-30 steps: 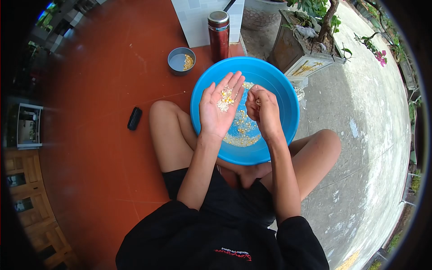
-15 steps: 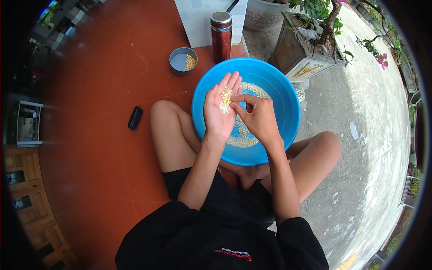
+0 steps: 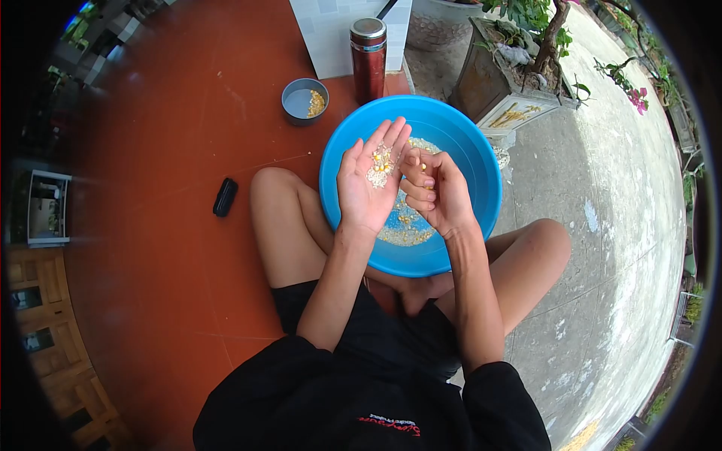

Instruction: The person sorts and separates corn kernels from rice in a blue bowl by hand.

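My left hand (image 3: pixel 366 188) is palm up over the blue basin (image 3: pixel 481 169), fingers stretched and slightly cupped. A small heap of pale, rice-like grains mixed with yellow corn kernels (image 3: pixel 382 167) rests on that palm. Beside it, my right hand (image 3: pixel 444 194) is turned inward with its fingers curled into the palm. Bits of yellow corn (image 3: pixel 424 166) show between those curled fingers. Below both hands, more pale grains and corn (image 3: pixel 406 237) lie on the basin's bottom, partly hidden by the hands.
A grey bowl (image 3: pixel 289 109) with corn kernels in it stands on the red floor left of the basin. Behind the basin is a red thermos (image 3: pixel 368 68). A planter (image 3: pixel 519 101) is at the back right. A black case (image 3: pixel 225 197) lies near the left knee.
My right hand has drawn back from the left palm, rolled over and curled its fingers, with corn inside. The left hand has barely moved.
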`<state>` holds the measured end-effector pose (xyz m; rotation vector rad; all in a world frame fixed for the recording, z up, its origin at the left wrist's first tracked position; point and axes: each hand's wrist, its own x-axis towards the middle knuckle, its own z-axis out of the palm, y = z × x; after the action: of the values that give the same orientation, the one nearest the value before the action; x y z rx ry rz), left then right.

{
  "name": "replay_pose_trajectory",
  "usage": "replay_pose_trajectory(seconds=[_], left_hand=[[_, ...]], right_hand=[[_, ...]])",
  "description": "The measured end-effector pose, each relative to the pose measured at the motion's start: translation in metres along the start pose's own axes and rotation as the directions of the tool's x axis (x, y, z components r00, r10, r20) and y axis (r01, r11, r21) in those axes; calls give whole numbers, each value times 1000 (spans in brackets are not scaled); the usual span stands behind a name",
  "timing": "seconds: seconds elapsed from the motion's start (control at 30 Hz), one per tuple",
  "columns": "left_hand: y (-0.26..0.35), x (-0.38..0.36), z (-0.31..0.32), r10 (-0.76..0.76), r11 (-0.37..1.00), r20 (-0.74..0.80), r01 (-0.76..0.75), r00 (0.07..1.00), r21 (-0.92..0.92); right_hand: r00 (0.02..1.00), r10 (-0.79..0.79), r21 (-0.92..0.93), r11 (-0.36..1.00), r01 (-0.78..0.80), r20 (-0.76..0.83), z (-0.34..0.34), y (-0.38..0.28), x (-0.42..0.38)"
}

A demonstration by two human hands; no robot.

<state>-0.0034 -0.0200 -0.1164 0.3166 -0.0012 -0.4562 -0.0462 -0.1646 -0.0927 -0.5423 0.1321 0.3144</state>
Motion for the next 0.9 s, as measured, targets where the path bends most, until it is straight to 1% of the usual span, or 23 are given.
replay_pose_trajectory(seconds=[0.03, 0.1, 0.13, 0.17, 0.23, 0.3, 0.33, 0.43, 0.53, 0.63, 0.73, 0.9], left_hand=[[1, 0, 1, 0, 1000, -6, 0, 1000, 13], [2, 0, -1, -4, 1000, 14, 4, 1000, -17], [2, 0, -1, -6, 999, 24, 7, 1000, -33], [3, 0, -1, -8, 999, 23, 9, 1000, -37], [4, 0, 1, -12, 999, 18, 12, 1000, -43], [5, 0, -1, -6, 1000, 26, 6, 1000, -27], [5, 0, -2, -4, 1000, 31, 4, 1000, -19], [4, 0, 1, 4, 1000, 25, -3, 1000, -21], [4, 0, 1, -2, 1000, 16, 2, 1000, -1], [4, 0, -2, -15, 1000, 16, 15, 1000, 9], [4, 0, -2, -31, 999, 24, 31, 999, 9], [3, 0, 1, -52, 998, 42, 51, 998, 25]], right_hand=[[1000, -5, 36, 999, 4, 21, -2, 3, 1], [995, -49, -174, 984, 34, -82, 4, 2, -2], [989, -79, -278, 960, 40, -129, 7, 2, -3], [975, -142, -423, 904, 57, -171, 9, 2, -3], [934, -280, -681, 730, 58, -221, 11, 3, -2], [904, -410, -872, 480, 96, -126, 8, 4, -1], [885, -462, -936, 334, 105, -65, 7, 5, -1], [880, -475, -985, 167, 52, -34, 13, 8, -4], [875, -483, -999, 22, 48, 31, 18, 10, -6], [866, -496, -998, -24, 63, 66, 21, 10, -6], [867, -495, -998, -19, 55, 57, 24, 9, -6], [846, -524, -995, -38, 93, 99, 21, 8, -5]])
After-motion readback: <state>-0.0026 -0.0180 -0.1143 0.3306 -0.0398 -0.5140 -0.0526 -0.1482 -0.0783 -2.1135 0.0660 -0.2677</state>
